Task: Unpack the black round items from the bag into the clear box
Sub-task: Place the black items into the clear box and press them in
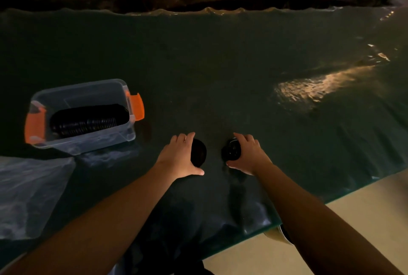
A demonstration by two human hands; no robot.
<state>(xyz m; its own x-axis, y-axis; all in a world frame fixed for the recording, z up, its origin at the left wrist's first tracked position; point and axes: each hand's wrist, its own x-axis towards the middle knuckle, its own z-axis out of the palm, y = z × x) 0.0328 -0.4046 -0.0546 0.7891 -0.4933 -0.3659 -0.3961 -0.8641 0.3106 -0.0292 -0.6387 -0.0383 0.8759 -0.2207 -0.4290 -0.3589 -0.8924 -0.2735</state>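
My left hand (pixel 180 157) grips a black round item (pixel 198 153) by its edge, just above the dark table. My right hand (pixel 248 155) holds a second black round item (pixel 231 150), its face turned toward the left one. The two items are a short gap apart near the table's front middle. The clear box (pixel 123 135) with orange latches stands to the left and holds a row of several black round items (pixel 88 121) lying on edge. A clear plastic bag (pixel 31 195) lies flat at the front left, below the box.
The dark glass table (pixel 220 65) stretches far back to a rippled edge with plants behind. A bright light reflection (pixel 313 87) shows at the right. The table's front edge (pixel 309 206) runs diagonally at lower right, with pale floor beyond it.
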